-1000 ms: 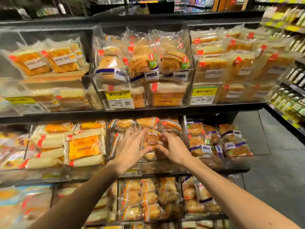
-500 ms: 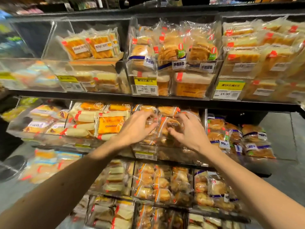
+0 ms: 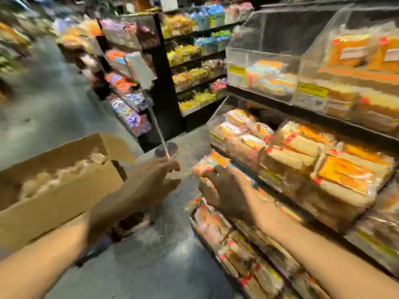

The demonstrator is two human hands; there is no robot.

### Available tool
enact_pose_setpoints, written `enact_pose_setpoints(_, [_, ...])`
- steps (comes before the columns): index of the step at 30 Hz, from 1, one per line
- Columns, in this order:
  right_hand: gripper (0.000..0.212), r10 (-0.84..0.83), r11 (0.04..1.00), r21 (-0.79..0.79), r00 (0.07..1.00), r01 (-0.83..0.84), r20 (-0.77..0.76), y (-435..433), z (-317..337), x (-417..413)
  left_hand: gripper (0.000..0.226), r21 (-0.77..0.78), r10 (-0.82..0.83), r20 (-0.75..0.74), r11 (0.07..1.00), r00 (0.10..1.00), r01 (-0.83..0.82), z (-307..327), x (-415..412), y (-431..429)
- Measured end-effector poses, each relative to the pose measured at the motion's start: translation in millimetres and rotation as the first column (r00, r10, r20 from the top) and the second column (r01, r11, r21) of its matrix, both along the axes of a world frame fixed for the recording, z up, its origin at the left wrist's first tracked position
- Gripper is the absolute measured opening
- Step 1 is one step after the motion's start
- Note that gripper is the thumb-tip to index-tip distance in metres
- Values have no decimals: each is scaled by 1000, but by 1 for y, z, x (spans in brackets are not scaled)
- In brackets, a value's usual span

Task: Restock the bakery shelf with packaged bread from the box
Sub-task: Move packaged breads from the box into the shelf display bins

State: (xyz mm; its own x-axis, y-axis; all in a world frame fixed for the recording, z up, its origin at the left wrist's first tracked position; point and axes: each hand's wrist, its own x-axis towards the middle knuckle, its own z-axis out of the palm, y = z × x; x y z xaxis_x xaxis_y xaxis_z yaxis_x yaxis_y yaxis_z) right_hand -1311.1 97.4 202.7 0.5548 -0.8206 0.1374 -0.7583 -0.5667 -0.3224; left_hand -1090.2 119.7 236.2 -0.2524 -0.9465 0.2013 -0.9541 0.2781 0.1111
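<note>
Fetching step: likely; packaged bread [image 3: 62, 175] sits in cardboard box [image 3: 54, 203], left of both hands' fingers.
Fingers: left hand [image 3: 151, 182], right hand [image 3: 226, 190] loosely spread, empty.
Next: reach in, grip one pack.

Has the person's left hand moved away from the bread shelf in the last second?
Yes. The left hand has come off the shelf and swung left, now over the floor next to the cardboard box.
</note>
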Motion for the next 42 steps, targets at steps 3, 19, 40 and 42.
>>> enact_pose_setpoints(3, [50, 171, 985, 28, 983, -170, -72, -11, -26, 127, 18, 72, 199, 60, 977, 978, -203, -26, 118, 24])
enact_pose_setpoints(19, [51, 514, 840, 333, 826, -428, -234, -84, -96, 573, 33, 364, 731, -44, 647, 681, -670, -139, 511, 11])
enact_pose_setpoints(40, [57, 417, 789, 597, 842, -148, -342, -382, -288, 927, 56, 872, 991, -105, 131, 83, -471, -340, 804, -216])
enact_pose_setpoints(42, [76, 425, 819, 542, 834, -188, -353, -400, -308, 950, 74, 886, 992, -123, 108, -6, -452, -362, 820, -233])
